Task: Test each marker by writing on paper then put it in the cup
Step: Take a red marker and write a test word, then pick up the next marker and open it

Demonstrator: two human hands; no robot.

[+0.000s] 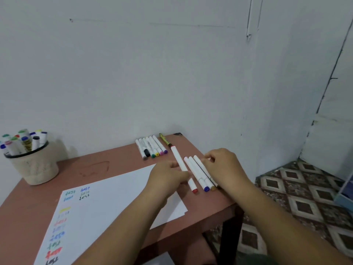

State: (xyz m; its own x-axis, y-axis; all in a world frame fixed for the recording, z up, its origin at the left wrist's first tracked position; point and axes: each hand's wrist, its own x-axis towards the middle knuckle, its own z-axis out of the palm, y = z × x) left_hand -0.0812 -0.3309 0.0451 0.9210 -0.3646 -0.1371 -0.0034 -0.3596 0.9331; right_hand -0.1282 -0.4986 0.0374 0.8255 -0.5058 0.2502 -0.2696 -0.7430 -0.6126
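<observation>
Mid-frame on the table (118, 159), the left hand (168, 175) pinches a red marker (183, 167) while the right hand (223, 165), fingers curled, steadies spare markers (198, 173); uncapping and writing on the paper (114, 197) comes next.

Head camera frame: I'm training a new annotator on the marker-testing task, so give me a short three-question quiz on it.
1. True or false: the left hand is on the red-capped marker.
2. Where is the cup standing? A) far left of the table B) on the paper C) on the floor
3. Fill in: the far row of markers lies beside a ____ pen.

Key: 1 true; 2 A; 3 yellow
</observation>
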